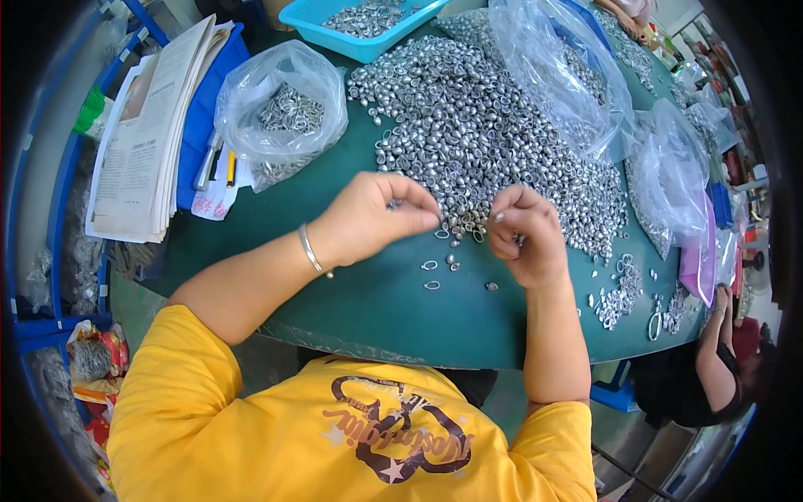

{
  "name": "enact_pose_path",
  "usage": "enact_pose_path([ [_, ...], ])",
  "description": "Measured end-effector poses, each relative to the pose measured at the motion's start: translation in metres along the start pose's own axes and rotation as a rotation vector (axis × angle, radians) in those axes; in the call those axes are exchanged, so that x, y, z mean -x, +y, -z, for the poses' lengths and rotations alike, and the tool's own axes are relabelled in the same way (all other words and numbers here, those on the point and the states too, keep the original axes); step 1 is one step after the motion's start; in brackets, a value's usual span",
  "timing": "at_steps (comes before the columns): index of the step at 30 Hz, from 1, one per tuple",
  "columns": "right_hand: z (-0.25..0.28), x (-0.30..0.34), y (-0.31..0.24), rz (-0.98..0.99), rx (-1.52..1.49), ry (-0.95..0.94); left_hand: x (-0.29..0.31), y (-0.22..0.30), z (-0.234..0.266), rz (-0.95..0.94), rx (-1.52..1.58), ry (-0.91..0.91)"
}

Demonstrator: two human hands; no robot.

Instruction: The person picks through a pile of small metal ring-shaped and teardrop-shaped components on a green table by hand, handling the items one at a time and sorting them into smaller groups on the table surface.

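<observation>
A heap of small silver-grey rounded metal pieces (468,117) covers the middle of the green table (376,301). At its near edge, my left hand (368,213) pinches thumb and forefinger together; whatever lies between the tips is too small to make out. My right hand (531,238) is a short way to the right, fingers curled in toward the thumb, with a tiny grey bit showing by the palm. The two hands are apart. Below them lie a few loose oval metal rings (432,285) and a rounded piece (492,286).
To the left stand an open plastic bag of metal rings (288,113) and a blue bin (209,105) with papers. A turquoise basket (360,46) sits at the back. Clear bags (669,167) and loose rings (619,293) lie right. Other people are at the right side.
</observation>
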State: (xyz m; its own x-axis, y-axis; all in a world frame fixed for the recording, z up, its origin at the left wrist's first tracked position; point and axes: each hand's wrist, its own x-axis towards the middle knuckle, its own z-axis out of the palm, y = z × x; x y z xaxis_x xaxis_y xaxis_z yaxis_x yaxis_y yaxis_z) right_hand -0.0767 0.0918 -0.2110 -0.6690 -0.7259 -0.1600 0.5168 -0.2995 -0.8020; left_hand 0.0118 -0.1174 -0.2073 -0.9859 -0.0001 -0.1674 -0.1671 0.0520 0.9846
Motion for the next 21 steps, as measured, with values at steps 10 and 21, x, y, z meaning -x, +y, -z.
enact_pose_path([
  [10,-0.025,0.014,0.005,0.11,1.603,-0.117,-0.004,-0.017,0.005,-0.188,0.002,-0.017],
  [21,-0.022,0.013,-0.008,0.167,1.506,-0.21,0.003,-0.016,-0.001,-0.515,-0.5,-0.023],
])
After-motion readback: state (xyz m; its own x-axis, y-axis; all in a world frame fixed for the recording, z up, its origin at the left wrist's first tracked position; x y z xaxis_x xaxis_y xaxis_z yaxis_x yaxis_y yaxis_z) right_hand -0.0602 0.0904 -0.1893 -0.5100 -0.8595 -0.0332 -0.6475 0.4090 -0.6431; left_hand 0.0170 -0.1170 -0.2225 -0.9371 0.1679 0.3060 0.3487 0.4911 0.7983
